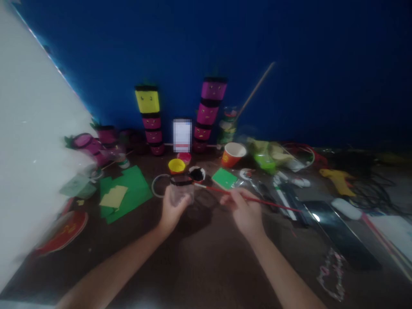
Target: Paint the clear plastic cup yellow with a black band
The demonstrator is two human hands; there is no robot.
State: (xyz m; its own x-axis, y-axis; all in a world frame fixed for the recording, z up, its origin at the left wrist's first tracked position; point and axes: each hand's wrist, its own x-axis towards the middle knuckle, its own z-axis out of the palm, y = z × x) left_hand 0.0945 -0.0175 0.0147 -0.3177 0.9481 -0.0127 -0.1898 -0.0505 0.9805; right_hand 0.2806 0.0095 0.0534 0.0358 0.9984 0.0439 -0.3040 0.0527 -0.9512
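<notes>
My left hand (174, 210) is wrapped round a small clear plastic cup (182, 193) with a black band along its upper rim. Between the fingers of my right hand (243, 208) is a long red paintbrush (264, 201), its tip pointing left, close to the cup's rim; blur hides whether they touch. Just behind the cup stands a little pot of black paint (197, 174). A yellow pot (177, 166) and a pink pot (184, 158) are beside it.
Stacked purple and yellow cups with drawn faces (210, 113) stand by the blue wall. Green paper (125, 195) lies left. An orange paper cup (233, 154), a yellow glue gun (337, 180), a dark phone (337, 231) and a beaded bracelet (333, 274) are on the right.
</notes>
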